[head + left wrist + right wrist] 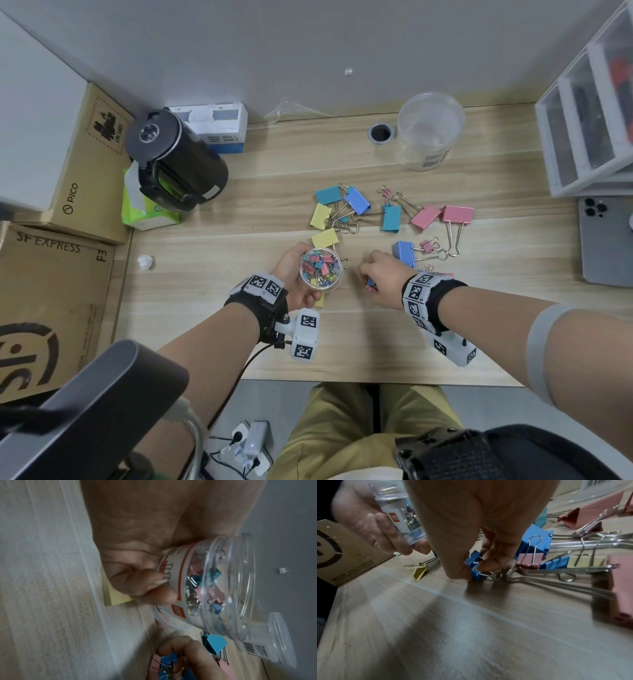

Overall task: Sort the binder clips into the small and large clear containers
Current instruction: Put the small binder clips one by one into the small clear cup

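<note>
Now left hand [297,274] grips small container [321,268], mouth up, just left of right hand [385,277] for short drop. Right hand pinches small blue clips [475,566] on counter [342,342]. Large container [428,130] far behind, empty-looking.

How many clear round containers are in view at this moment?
2. The small container, part-filled with little clips, is held in the left hand. The large container stands at the back of the desk and looks empty. None seems hidden.
</note>
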Tool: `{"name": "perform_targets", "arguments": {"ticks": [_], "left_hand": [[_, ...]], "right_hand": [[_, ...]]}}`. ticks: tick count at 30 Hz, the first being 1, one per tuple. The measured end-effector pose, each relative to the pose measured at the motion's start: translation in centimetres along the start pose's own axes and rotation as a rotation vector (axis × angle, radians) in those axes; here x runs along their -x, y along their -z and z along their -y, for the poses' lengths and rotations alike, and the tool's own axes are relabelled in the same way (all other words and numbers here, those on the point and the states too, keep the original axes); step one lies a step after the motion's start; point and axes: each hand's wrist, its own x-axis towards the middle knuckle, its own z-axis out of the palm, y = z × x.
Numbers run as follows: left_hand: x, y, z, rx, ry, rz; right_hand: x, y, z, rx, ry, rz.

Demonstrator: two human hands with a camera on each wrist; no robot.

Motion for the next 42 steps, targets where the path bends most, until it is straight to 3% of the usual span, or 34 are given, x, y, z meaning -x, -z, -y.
{"name": "perform_targets", "arguments": {"ticks": [9,20,26,29,38,42], "left_hand": [[-0.6,0.1,-0.3,0.012,0.006,-0.023],[-0.9,0.0,-1.0,0.030,0.003,-0.055],[-0.9,-0.3,-1.3,0.030,0.001,-0.039],[-1.0,-0.4,-1.6,0.026,-0.010,-0.029],[-0.9,-0.1,-1.7,0.024,-0.002,-0.033],[-0.5,-0.2,-1.8,0.021,-0.002,-0.034]], "right_hand": [[0.3,2.4,-0.1,-0.334,-0.006,-0.093],[-0.2,3.1,-1.8,-0.369,-0.038,-0.176],[0.3,3.5,-2.1,-0.070,-0.069,0.154],[0.3,3.1,-2.0,0.004,-0.070,0.251],[0.1,2.4,-0.5,0.450,0.014,0.282],[0.2,2.3,0.4,0.531,0.004,0.282]]}}
